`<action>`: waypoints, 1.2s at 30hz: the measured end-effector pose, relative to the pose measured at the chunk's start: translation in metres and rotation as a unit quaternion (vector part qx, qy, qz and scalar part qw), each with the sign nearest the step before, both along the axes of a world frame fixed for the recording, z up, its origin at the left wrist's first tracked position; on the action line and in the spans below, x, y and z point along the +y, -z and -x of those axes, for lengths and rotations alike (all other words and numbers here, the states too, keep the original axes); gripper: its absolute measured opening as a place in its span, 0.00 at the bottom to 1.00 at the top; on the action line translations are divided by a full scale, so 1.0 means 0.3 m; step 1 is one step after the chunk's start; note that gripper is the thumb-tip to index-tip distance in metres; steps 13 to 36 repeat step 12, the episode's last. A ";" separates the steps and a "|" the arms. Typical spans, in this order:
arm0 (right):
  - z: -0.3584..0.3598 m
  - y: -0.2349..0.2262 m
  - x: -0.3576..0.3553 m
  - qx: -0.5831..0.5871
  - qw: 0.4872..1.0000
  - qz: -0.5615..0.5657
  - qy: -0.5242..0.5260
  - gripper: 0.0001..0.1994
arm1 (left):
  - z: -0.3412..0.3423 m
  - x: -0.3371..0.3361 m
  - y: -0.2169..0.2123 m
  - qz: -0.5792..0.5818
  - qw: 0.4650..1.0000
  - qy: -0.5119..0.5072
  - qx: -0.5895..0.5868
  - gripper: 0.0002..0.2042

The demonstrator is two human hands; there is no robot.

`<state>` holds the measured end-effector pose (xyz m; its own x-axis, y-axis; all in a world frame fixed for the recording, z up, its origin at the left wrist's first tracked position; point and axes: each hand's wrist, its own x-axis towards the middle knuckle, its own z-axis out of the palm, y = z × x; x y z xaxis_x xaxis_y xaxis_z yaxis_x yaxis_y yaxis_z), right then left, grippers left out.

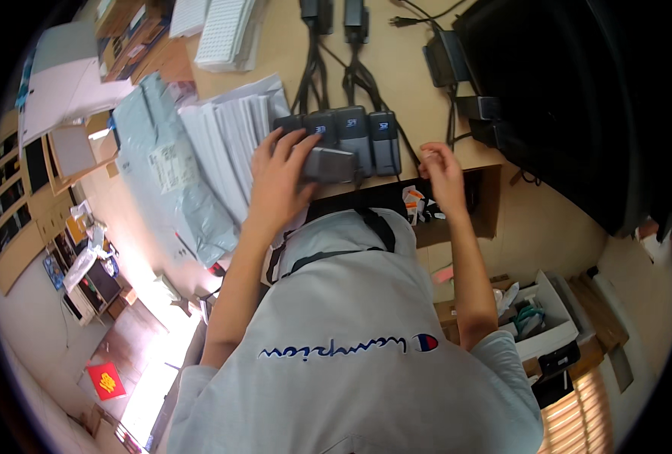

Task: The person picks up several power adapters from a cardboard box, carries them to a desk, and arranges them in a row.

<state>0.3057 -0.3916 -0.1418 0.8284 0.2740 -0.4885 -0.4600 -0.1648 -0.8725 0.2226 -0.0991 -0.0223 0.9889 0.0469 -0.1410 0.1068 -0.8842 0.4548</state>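
Several dark grey power banks (385, 144) stand side by side near the table's front edge, some with small lit displays. One more power bank (330, 165) lies crosswise in front of them. My left hand (279, 170) is closed around its left end, fingers on the far side and thumb on the near side. The fingers partly cover the leftmost units. To the right of the row, my right hand (443, 174) hovers by the table edge, its fingers curled together. Whatever the fingertips hold is too small to make out.
Black cables and adapters (355, 23) lie behind the power banks. Left of them are a stack of white envelopes (226, 144) and a grey plastic mailing bag (171, 163). A large black monitor (555, 98) stands on the right. Below the tabletop is an open drawer (487, 204) with small items.
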 end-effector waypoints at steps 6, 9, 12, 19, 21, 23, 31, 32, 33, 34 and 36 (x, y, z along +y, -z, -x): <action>0.048 -0.032 -0.023 -0.167 0.972 0.163 0.008 0.07 | 0.015 0.051 -0.021 0.000 0.999 0.007 0.050 0.32; -0.027 -0.080 -0.071 -0.288 0.917 0.242 0.130 0.11 | 0.001 0.011 -0.026 -0.030 0.998 0.016 0.053 0.35; -0.107 -0.135 -0.097 -0.367 0.874 0.287 0.137 0.15 | -0.011 0.005 -0.047 -0.024 0.996 0.028 0.077 0.40; -0.107 -0.135 -0.097 -0.367 0.874 0.287 0.137 0.15 | -0.011 0.005 -0.047 -0.024 0.996 0.028 0.077 0.40; -0.107 -0.135 -0.097 -0.367 0.874 0.287 0.137 0.15 | -0.011 0.005 -0.047 -0.024 0.996 0.028 0.077 0.40; -0.107 -0.135 -0.097 -0.367 0.874 0.287 0.137 0.15 | -0.011 0.005 -0.047 -0.024 0.996 0.028 0.077 0.40; -0.107 -0.135 -0.097 -0.367 0.874 0.287 0.137 0.15 | -0.011 0.005 -0.047 -0.024 0.996 0.028 0.077 0.40; -0.107 -0.135 -0.097 -0.367 0.874 0.287 0.137 0.15 | -0.011 0.005 -0.047 -0.024 0.996 0.028 0.077 0.40; -0.107 -0.135 -0.097 -0.367 0.874 0.287 0.137 0.15 | -0.011 0.005 -0.047 -0.024 0.996 0.028 0.077 0.40; -0.107 -0.135 -0.097 -0.367 0.874 0.287 0.137 0.15 | -0.011 0.005 -0.047 -0.024 0.996 0.028 0.077 0.40; -0.107 -0.135 -0.097 -0.367 0.874 0.287 0.137 0.15 | -0.011 0.005 -0.047 -0.024 0.996 0.028 0.077 0.40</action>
